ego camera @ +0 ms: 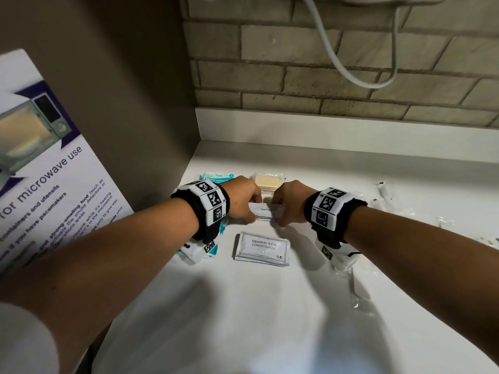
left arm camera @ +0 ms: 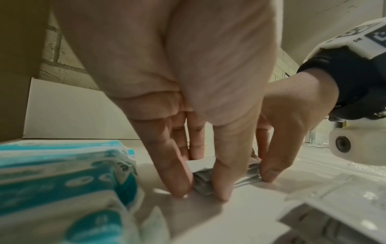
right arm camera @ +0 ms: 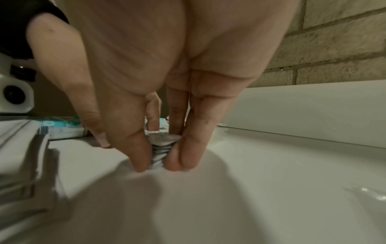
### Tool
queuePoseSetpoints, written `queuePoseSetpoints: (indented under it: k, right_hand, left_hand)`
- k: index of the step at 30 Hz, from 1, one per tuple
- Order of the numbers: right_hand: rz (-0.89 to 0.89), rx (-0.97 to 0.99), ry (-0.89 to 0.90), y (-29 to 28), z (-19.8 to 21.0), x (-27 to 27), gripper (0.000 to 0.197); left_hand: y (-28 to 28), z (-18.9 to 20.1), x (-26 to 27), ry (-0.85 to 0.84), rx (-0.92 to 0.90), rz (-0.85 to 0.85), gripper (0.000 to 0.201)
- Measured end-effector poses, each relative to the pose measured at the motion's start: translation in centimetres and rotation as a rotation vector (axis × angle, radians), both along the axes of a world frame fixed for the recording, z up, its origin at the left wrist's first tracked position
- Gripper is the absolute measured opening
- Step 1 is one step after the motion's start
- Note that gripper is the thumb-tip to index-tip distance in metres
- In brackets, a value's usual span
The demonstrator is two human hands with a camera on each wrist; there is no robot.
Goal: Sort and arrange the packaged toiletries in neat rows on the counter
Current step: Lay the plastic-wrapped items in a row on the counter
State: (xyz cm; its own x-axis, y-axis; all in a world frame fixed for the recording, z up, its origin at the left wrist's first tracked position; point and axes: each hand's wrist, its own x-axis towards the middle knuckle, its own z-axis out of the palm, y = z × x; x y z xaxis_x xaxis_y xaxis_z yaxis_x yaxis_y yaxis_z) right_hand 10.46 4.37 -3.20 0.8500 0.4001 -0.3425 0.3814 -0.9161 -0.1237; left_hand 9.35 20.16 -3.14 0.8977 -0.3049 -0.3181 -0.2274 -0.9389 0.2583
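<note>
A small stack of white toothpaste sachets (ego camera: 266,212) stands on the white counter (ego camera: 270,306). My left hand (ego camera: 255,209) pinches its left end between thumb and fingers, and my right hand (ego camera: 278,212) pinches its right end. In the left wrist view my left hand (left arm camera: 200,193) clamps the grey stack (left arm camera: 202,181) with fingertips on the counter. The right wrist view has my right hand (right arm camera: 158,166) squeezing the stack's edge (right arm camera: 159,148). In front lie shampoo with conditioner sachets (ego camera: 262,248), and a beige packaged item (ego camera: 267,181) lies behind.
Teal wipe packs (ego camera: 216,178) lie at the left, partly under my left wrist, near the brown side wall (ego camera: 121,103). Clear-wrapped items (ego camera: 383,193) are scattered along the right. A brick wall with a hanging white cable (ego camera: 337,58) stands behind.
</note>
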Motion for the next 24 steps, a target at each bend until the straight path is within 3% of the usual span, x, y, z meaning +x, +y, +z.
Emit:
queuePoseSetpoints:
  k: [6,15,20,24]
  right_hand:
    - [0.004,-0.008,-0.016,-0.1,-0.2,0.0,0.033]
    - [-0.061,0.144,0.031,-1.7,0.7,-0.9,0.067]
    - [-0.105,0.251,-0.042,-6.0,3.5,-2.1,0.051]
    - [-0.231,0.207,-0.087,-12.1,5.2,-2.5,0.036]
  left_hand:
    - [-0.2,0.2,-0.1,-0.023,0.016,-0.010,0.047]
    - [-0.2,1.4,-0.6,0.018,-0.016,-0.012,0.068]
    - [-1.1,3.4,-1.0,-0.061,0.039,-0.037,0.063]
    - [-4.5,4.9,-1.5,-0.156,0.010,-0.114,0.054]
